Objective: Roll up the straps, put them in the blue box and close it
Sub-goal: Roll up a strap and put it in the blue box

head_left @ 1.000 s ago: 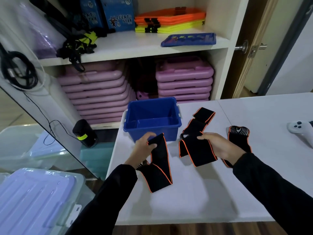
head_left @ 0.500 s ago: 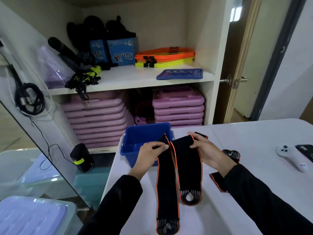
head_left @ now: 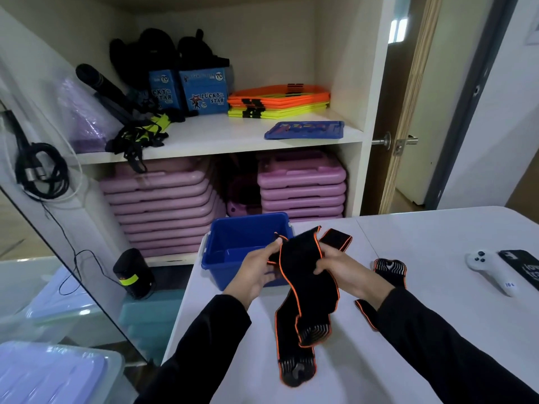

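Partly hidden third strap (head_left: pixel 389 269), both hands (head_left: pixel 256 272) (head_left: pixel 344 269) gripping straps (head_left: pixel 303 275)

White controller (head_left: pixel 490 272) on table (head_left: pixel 437 234); purple cases (head_left: pixel 302 185) shelved.

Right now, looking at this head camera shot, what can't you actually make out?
- Head view: the blue box near floor, hidden by its front wall and the left hand.
- How many straps are held: the layers overlap between both hands.
- The second strap on the table: its middle is covered by the right hand and sleeve.
- The blue lid markings on the shelf: too blurred.
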A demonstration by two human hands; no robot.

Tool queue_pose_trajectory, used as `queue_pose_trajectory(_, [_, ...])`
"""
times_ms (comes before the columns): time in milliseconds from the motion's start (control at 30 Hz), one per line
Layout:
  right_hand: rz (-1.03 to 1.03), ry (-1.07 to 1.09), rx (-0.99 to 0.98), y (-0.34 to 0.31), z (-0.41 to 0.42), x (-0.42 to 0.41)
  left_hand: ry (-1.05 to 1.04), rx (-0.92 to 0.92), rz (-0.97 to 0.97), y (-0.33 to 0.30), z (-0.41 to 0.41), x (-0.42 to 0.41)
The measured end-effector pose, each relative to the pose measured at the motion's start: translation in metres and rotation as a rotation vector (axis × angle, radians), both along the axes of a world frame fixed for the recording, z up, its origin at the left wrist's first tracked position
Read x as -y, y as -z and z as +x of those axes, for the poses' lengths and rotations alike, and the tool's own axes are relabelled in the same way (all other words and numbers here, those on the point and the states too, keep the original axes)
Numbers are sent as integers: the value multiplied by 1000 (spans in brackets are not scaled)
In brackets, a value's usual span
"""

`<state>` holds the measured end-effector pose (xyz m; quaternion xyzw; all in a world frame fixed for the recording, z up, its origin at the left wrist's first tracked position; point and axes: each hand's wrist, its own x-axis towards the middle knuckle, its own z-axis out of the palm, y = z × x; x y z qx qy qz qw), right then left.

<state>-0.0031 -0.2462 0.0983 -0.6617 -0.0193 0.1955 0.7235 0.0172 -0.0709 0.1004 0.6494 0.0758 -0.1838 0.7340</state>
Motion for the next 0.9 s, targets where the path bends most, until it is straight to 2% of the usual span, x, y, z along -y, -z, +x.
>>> queue_pose_trajectory(133, [-193, -51, -41, 15, -10, -4, -84, -23, -127, -6, 4, 3])
queue_pose_trajectory(300, [-52, -57, 5, 9, -17, 3, -91, 37, -66, -6, 2, 4])
queue_pose_trajectory(433, [-95, 75, 58, 5, -14, 6, 8, 157, -17, -7, -6, 5])
queue_pose_trajectory(567, [-54, 185, 69, 6, -15, 9, 78, 247, 59, -11, -14, 6])
queue_pose_trajectory(667, [-2, 309, 61, 6, -18, 16, 45, 290, 102, -16, -11, -1])
queue_pose_trajectory(767, [25, 507, 61, 5, -18, 24, -23, 294, 59, -24, -6, -8])
queue_pose_trajectory(900, [4, 643, 209, -7, -14, 27, -111, 321, 3, -28, -2, -6])
